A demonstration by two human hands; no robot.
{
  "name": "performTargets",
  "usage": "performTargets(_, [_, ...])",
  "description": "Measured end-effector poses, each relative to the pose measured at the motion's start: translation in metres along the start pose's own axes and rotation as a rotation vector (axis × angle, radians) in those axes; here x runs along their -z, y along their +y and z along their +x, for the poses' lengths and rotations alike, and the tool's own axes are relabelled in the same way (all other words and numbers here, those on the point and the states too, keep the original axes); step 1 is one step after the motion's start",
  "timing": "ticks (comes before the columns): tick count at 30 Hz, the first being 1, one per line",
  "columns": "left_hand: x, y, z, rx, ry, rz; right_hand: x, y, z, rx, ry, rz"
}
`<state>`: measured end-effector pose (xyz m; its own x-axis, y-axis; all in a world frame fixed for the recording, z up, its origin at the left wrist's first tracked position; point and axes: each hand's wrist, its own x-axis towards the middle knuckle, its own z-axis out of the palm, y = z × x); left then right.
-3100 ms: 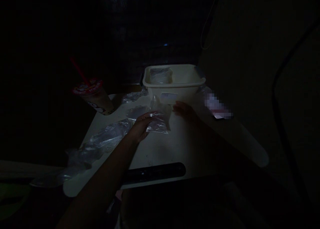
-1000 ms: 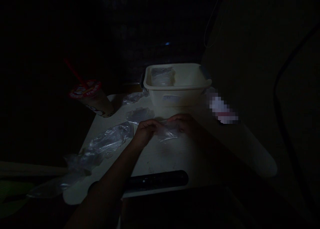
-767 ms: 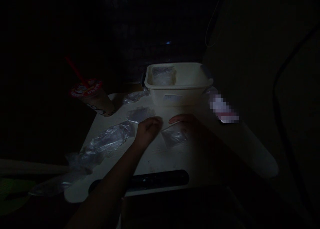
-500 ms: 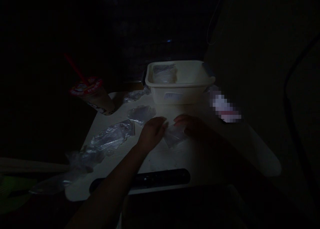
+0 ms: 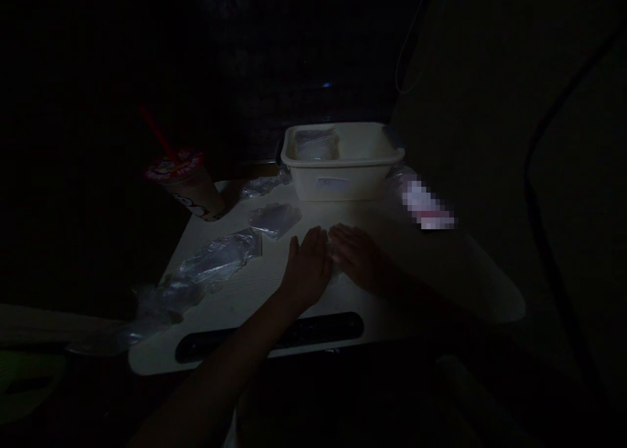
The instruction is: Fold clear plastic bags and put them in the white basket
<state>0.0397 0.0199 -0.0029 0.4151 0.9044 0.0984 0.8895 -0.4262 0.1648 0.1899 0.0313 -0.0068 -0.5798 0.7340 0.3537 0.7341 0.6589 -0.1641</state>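
Note:
The scene is very dark. My left hand [image 5: 308,265] lies flat, fingers stretched out, on the pale table [image 5: 245,298]. My right hand [image 5: 360,255] lies flat beside it, fingers out. Both palms press down on a small clear plastic bag [image 5: 335,268], of which only a sliver shows between them. A cream plastic tub [image 5: 343,174] stands just beyond the hands and has clear bags inside at its left end.
A lidded drink cup [image 5: 189,190] with a red straw stands at the left. Several clear plastic bags [image 5: 220,258] lie spread over the table's left side. A black slot [image 5: 269,337] runs along the near edge. A dark wall rises on the right.
The small bag was held up between both hands, then laid on the table. Both hands have opened and now lie flat over it.

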Motion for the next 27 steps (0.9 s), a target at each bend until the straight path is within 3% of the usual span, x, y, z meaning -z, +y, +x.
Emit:
performTargets(6, [-0.0008,-0.0011,-0.0068,-0.079,-0.066,0.161,-0.0075,-0.0104,-0.0030,0.006,-0.154,-0.141])
performTargets(27, [0.0011,0.0002,-0.0088,-0.109,-0.044,0.230,-0.0066,-0.0113,-0.0049,-0.006,-0.158,-0.165])
